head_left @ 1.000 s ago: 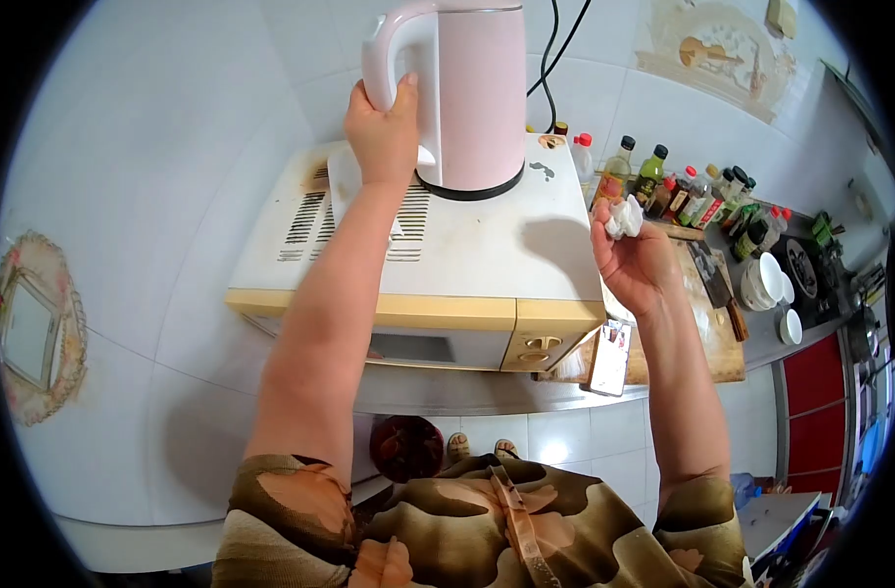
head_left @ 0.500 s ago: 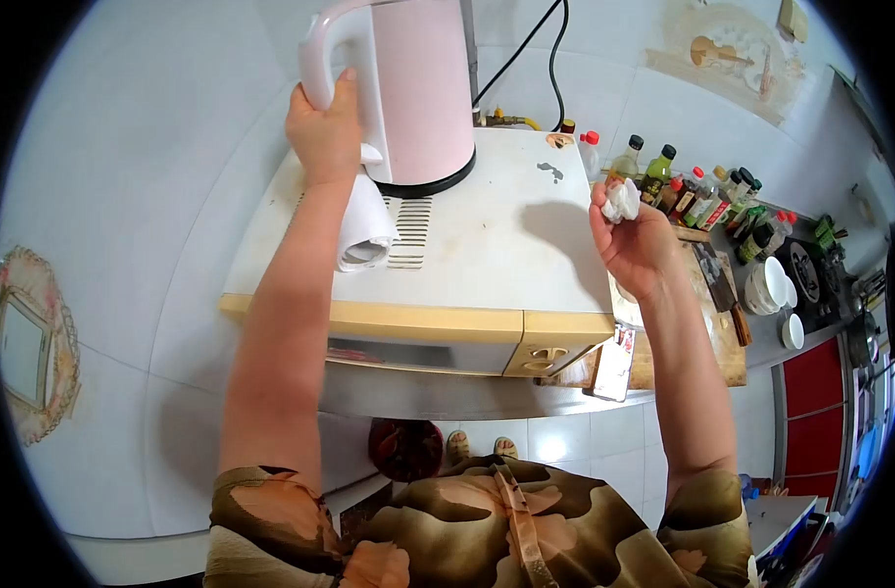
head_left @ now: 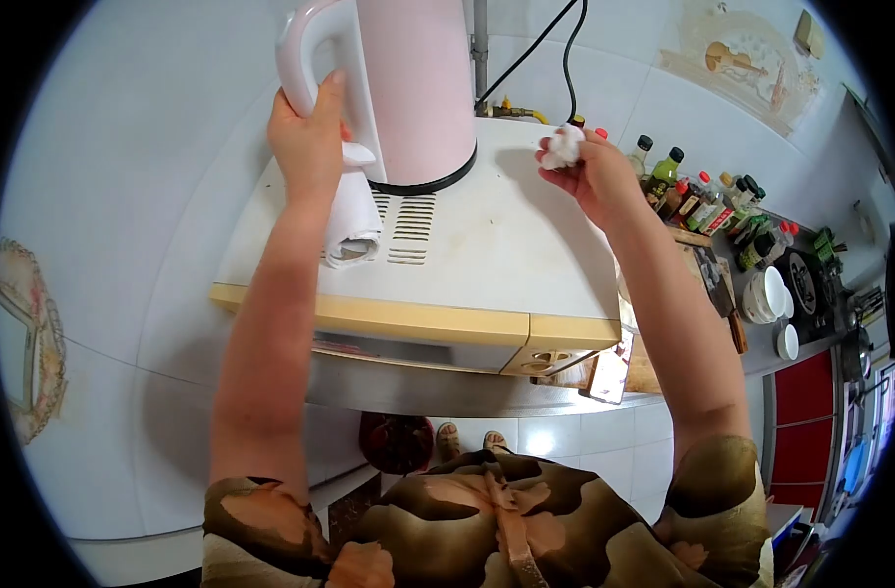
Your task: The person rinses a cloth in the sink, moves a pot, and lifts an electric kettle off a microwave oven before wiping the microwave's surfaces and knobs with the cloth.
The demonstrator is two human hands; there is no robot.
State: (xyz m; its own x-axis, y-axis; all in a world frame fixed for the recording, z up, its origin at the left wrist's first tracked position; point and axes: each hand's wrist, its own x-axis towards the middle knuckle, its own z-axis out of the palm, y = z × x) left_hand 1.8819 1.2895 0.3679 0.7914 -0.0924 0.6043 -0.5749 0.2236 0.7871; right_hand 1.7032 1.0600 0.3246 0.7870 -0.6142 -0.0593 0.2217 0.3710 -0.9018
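A tall pink electric kettle (head_left: 418, 93) with a white handle stands upright on top of a white microwave-like appliance (head_left: 487, 265); its top is cut off. My left hand (head_left: 308, 147) is closed around the lower part of the handle, thumb on the near side, other fingers mostly hidden. Just below that hand lies a white roll (head_left: 354, 225), of paper or cloth, partly covered by my wrist. Over the appliance's right rear corner, my right hand (head_left: 595, 171) pinches a crumpled white tissue (head_left: 565, 147) in its fingertips, apart from the kettle.
Several sauce bottles (head_left: 707, 206) line the wall at right. A cleaver (head_left: 727, 304) lies on a wooden board, with a phone (head_left: 612, 372) near its front. White bowls (head_left: 764, 294) stand by the stove (head_left: 802, 284). A dark red bin (head_left: 397, 441) sits on the floor.
My right hand has moved left and away from me with the tissue, now over the appliance's rear corner. My left hand stays on the kettle handle. The whole view has shifted slightly.
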